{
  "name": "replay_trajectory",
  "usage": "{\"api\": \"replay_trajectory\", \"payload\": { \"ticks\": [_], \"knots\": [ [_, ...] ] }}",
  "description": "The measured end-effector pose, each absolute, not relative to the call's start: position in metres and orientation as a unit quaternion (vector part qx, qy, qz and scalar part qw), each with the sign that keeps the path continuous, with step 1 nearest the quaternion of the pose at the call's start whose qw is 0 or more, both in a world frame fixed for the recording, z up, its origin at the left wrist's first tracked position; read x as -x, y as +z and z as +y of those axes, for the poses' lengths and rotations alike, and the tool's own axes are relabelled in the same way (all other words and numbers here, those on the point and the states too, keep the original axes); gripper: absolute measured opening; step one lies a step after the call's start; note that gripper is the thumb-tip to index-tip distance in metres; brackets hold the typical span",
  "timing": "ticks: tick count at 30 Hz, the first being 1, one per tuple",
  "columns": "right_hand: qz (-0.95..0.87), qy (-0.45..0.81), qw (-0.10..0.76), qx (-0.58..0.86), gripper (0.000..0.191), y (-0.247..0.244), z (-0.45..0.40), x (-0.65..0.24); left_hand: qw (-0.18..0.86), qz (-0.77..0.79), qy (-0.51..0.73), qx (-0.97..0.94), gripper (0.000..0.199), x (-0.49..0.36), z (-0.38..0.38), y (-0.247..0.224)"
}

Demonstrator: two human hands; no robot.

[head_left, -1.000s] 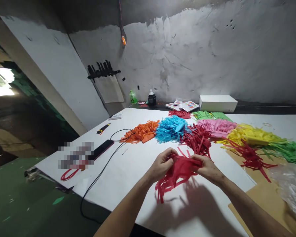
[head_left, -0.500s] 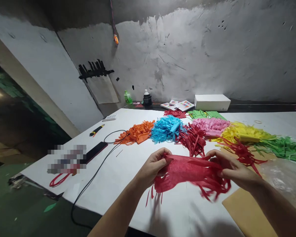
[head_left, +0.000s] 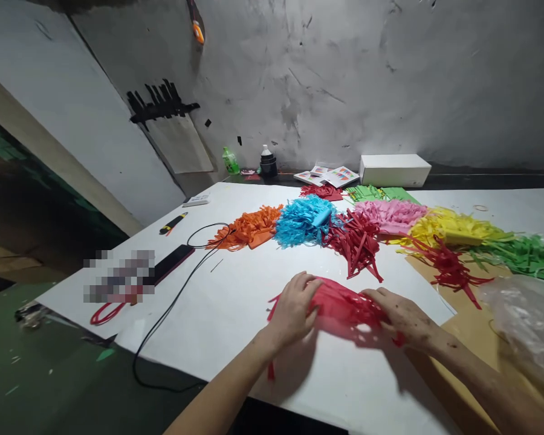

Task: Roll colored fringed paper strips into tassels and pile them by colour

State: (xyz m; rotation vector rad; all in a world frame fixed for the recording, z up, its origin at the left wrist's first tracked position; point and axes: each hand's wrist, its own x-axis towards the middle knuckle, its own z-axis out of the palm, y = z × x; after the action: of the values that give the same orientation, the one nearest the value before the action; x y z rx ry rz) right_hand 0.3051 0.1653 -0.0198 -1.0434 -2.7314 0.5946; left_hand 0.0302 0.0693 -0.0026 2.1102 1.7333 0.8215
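A sheet of red fringed tissue paper (head_left: 338, 308) stretches between my two hands, low over the white table, its cut strips loose at both ends. My left hand (head_left: 295, 307) grips its left end, fingers bent over the top and the thumb toward the middle. At the other end, my right hand (head_left: 401, 317) has its fingers over the strips, closed on the paper. Some fingertips are hidden behind the paper. Just beyond lies a dark red bundle of tissue strips (head_left: 357, 241), with a blue fringed bundle (head_left: 306, 222) beside it.
Fringed bundles in orange (head_left: 249, 228), pink (head_left: 392, 216), yellow (head_left: 457, 228) and green (head_left: 523, 257) line the table (head_left: 226, 326). Brown card (head_left: 469, 338) and clear plastic (head_left: 523, 314) lie right. A black cable (head_left: 167, 329), phone (head_left: 170, 264) and cutter (head_left: 173, 223) lie left.
Both hands have brought the red fringed paper down toward the tabletop, and its strips are spread flatter. My hands have turned more palm-down. The camera view has tilted slightly downward.
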Motion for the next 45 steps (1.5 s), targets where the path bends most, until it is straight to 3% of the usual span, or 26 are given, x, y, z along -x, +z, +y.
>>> {"api": "replay_trajectory", "payload": {
  "ticks": [2,5,12,16,19,20,22,26,29,34,38,41,45],
  "knots": [
    [-0.924,0.161,0.058,0.343,0.047,-0.018,0.164,-0.304,0.083,0.53,0.242,-0.808,0.053,-0.033,0.062,-0.006],
    [-0.939,0.155,0.054,0.303,0.04,-0.015,0.167,-0.304,0.102,0.479,0.201,-0.848,0.052,-0.034,0.064,-0.018],
    [-0.927,0.226,0.092,0.284,0.026,-0.016,0.18,-0.317,0.017,0.527,0.159,-0.835,0.023,-0.028,0.092,-0.038],
    [-0.854,0.314,0.248,0.333,0.03,0.006,0.193,-0.33,0.002,0.511,0.154,-0.846,0.017,-0.032,0.085,-0.027],
    [-0.791,0.175,0.434,0.394,0.035,0.032,0.183,-0.326,-0.04,0.523,0.125,-0.842,0.01,-0.039,0.072,-0.016],
    [-0.793,0.113,0.46,0.383,0.036,0.039,0.174,-0.32,-0.05,0.527,0.11,-0.841,0.009,-0.042,0.069,-0.013],
    [-0.849,0.072,0.429,0.3,0.048,0.047,0.15,-0.301,-0.042,0.523,0.086,-0.847,0.008,-0.047,0.063,-0.009],
    [-0.96,0.138,0.217,0.108,0.076,0.033,0.113,-0.255,0.024,0.505,0.086,-0.858,0.008,-0.05,0.054,-0.006],
    [-0.968,0.173,0.155,0.099,0.08,0.014,0.112,-0.238,0.052,0.503,0.078,-0.859,0.012,-0.045,0.045,-0.006],
    [-0.975,0.103,0.115,0.158,0.018,-0.005,0.128,-0.249,0.072,0.51,0.055,-0.855,0.011,-0.031,0.031,-0.007],
    [-0.971,0.101,0.092,0.195,0.02,-0.012,0.127,-0.268,0.128,0.521,0.092,-0.839,0.017,-0.024,0.03,-0.012],
    [-0.958,0.119,0.135,0.221,0.018,-0.007,0.121,-0.274,0.183,0.548,0.14,-0.804,0.018,-0.022,0.034,-0.015],
    [-0.95,0.157,0.203,0.18,0.054,0.006,0.116,-0.261,0.208,0.569,0.162,-0.779,0.017,-0.023,0.039,-0.014]
  ]
}}
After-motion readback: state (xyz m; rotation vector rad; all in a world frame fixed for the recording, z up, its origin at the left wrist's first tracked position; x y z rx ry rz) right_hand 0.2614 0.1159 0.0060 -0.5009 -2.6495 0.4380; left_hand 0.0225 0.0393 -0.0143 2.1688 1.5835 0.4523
